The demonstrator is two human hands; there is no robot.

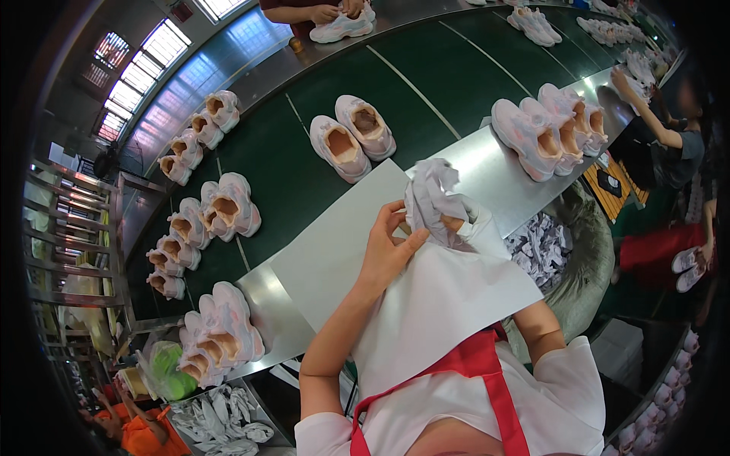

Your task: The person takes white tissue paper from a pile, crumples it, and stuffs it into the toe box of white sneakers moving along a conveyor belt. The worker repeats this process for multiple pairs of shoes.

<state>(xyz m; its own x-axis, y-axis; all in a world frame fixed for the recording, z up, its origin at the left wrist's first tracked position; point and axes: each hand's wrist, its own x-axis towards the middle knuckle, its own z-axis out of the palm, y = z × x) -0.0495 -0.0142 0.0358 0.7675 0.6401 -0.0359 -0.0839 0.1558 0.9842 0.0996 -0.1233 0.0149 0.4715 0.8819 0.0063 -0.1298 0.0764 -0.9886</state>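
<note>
My left hand is closed, thumb and fingers pinching a crumpled grey-white piece, thin like paper or cloth. Right beside that piece is something white with a small tan patch, perhaps a shoe; folds cover most of it. A large white sheet drapes over my front and hides my right hand; only the right forearm shows below its edge. Past my left hand, a pair of pale pink-white shoes stands on the green conveyor belt.
Shoes line the metal ledge at left, with more shoes at right. A flat white sheet lies on the ledge. A sack and a bin hold crumpled pieces. Co-workers stand across the belt and at right.
</note>
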